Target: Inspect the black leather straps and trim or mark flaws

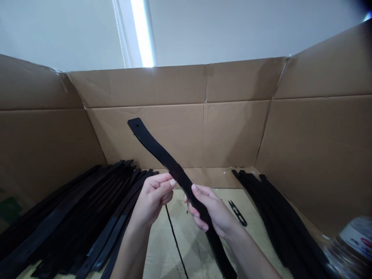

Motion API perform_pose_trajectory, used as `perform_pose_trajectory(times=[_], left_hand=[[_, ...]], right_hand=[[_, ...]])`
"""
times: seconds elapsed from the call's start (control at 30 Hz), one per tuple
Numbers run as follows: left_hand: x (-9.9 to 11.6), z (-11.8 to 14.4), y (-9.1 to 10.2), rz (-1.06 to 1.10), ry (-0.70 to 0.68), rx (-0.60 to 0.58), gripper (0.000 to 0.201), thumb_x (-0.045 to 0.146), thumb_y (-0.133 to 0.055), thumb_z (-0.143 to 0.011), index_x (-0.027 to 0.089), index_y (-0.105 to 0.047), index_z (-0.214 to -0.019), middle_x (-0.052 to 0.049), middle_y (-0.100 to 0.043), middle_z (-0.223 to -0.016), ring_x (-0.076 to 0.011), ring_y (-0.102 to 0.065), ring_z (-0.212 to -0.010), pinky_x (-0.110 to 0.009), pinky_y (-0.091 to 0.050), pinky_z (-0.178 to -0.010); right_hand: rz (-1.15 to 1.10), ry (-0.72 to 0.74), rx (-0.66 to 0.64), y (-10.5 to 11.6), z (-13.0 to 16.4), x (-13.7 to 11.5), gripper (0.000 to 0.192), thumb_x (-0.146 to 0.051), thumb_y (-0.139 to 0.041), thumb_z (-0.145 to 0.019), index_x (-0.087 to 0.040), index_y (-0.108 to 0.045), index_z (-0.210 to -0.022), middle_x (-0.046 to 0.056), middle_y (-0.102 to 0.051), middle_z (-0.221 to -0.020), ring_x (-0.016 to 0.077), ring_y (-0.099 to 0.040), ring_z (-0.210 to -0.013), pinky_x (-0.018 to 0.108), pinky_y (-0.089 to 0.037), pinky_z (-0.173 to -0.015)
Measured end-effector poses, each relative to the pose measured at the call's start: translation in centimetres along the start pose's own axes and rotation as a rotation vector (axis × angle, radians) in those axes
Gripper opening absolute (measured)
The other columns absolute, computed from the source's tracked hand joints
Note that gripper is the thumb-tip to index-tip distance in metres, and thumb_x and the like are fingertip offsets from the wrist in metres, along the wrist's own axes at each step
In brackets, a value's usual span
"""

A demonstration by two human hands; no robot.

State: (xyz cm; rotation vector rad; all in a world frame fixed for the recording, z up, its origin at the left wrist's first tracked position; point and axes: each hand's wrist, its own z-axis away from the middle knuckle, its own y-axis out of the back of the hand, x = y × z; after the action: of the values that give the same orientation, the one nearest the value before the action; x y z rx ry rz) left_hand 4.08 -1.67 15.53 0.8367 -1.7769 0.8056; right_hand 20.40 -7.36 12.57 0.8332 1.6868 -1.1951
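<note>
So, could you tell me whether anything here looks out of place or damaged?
Nothing looks damaged. One thin black cord lies loose on the box floor between the strap piles, and small snips lie beside the right pile.

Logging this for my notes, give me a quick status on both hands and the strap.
Left hand and right hand both gripping the long black leather strap, raised and tilted. Small black thread snips on the cardboard floor beside the right hand. Nothing blocking.

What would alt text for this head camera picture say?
Two bare hands, the left hand and right hand, hold a long black strap up inside a large brown cardboard box. Piles of black straps lie on both sides.
</note>
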Motion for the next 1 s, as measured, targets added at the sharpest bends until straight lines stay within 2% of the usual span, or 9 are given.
perform_pose_trajectory(times=[0.17, 0.27, 0.37, 0.5, 0.6, 0.7, 0.83, 1.0], left_hand=[[0.1, 0.1, 0.2, 0.015, 0.018, -0.087, 0.043, 0.034, -0.067, -0.081, 0.010, -0.067, -0.117, 0.011, -0.019, -0.048, -0.0038, -0.012, -0.042, -0.020, -0.011, -0.042], [0.0, 0.0, 0.2, -0.010, -0.016, -0.071, 0.039, 0.036, -0.068, -0.080, 0.012, -0.069, -0.111, 0.010, -0.022, -0.048, -0.0041, -0.014, -0.043, -0.019, -0.012, -0.042], [-0.3, 0.0, 0.3, -0.069, -0.045, -0.012, 0.034, 0.037, -0.071, -0.079, 0.011, -0.071, -0.100, 0.009, -0.025, -0.048, -0.0043, -0.016, -0.045, -0.019, -0.012, -0.043], [-0.5, 0.0, 0.4, -0.145, -0.091, 0.103, 0.027, 0.034, -0.075, -0.074, 0.011, -0.072, -0.089, 0.009, -0.026, -0.047, -0.0039, -0.016, -0.045, -0.018, -0.013, -0.043], [-0.3, 0.1, 0.1, -0.246, -0.139, 0.220, 0.019, 0.030, -0.076, -0.073, 0.012, -0.071, -0.079, 0.007, -0.033, -0.047, -0.0043, -0.023, -0.045, -0.018, -0.017, -0.043], [0.0, 0.1, -0.4, -0.353, -0.162, 0.315, 0.018, 0.029, -0.075, -0.073, 0.013, -0.068, -0.069, 0.004, -0.044, -0.050, -0.0054, -0.031, -0.047, -0.018, -0.024, -0.044], [0.0, 0.1, -0.7, -0.444, -0.127, 0.306, 0.022, 0.033, -0.073, -0.074, 0.013, -0.067, -0.071, 0.006, -0.038, -0.048, -0.0058, -0.029, -0.047, -0.019, -0.023, -0.044], [-0.4, 0.0, -0.7, -0.503, -0.121, 0.314, 0.024, 0.031, -0.059, -0.082, 0.011, -0.071, -0.087, 0.007, -0.031, -0.050, -0.0065, -0.024, -0.047, -0.019, -0.018, -0.044]], right_hand=[[-0.148, -0.128, -0.182, 0.4, 0.0, 0.0, 0.042, -0.056, -0.047, -0.094, -0.017, -0.054, -0.081, -0.008, -0.046, -0.049, 0.0049, -0.037, -0.028, 0.015, -0.029, -0.029], [-0.178, -0.162, -0.242, 0.4, -0.1, 0.2, 0.043, -0.058, -0.046, -0.093, -0.018, -0.052, -0.079, -0.008, -0.046, -0.048, 0.0065, -0.040, -0.029, 0.017, -0.031, -0.030], [-0.142, -0.170, -0.234, 0.3, -0.3, 0.3, 0.044, -0.057, -0.042, -0.094, -0.018, -0.051, -0.078, -0.007, -0.046, -0.047, 0.0071, -0.041, -0.031, 0.017, -0.031, -0.032], [0.044, -0.055, -0.107, 0.1, -0.3, 0.2, 0.040, -0.054, -0.043, -0.095, -0.016, -0.054, -0.087, -0.004, -0.052, -0.056, 0.0072, -0.044, -0.038, 0.018, -0.032, -0.038], [0.239, 0.040, 0.027, 0.0, -0.1, -0.1, 0.030, -0.050, -0.047, -0.096, -0.020, -0.051, -0.099, -0.005, -0.054, -0.070, 0.0064, -0.046, -0.044, 0.019, -0.035, -0.044], [0.510, 0.165, 0.155, 0.0, 0.0, -0.2, 0.027, -0.046, -0.043, -0.099, -0.021, -0.051, -0.092, -0.004, -0.054, -0.071, 0.0080, -0.048, -0.049, 0.021, -0.037, -0.049], [0.846, 0.309, 0.346, 0.2, -0.1, -0.1, 0.036, -0.040, -0.038, -0.101, -0.020, -0.050, -0.074, -0.003, -0.054, -0.062, 0.0107, -0.050, -0.053, 0.022, -0.034, -0.053], [1.030, 0.365, 0.464, 0.4, 0.0, -0.5, 0.036, -0.037, -0.039, -0.101, -0.020, -0.050, -0.072, -0.004, -0.051, -0.058, 0.0118, -0.045, -0.052, 0.024, -0.026, -0.051]])
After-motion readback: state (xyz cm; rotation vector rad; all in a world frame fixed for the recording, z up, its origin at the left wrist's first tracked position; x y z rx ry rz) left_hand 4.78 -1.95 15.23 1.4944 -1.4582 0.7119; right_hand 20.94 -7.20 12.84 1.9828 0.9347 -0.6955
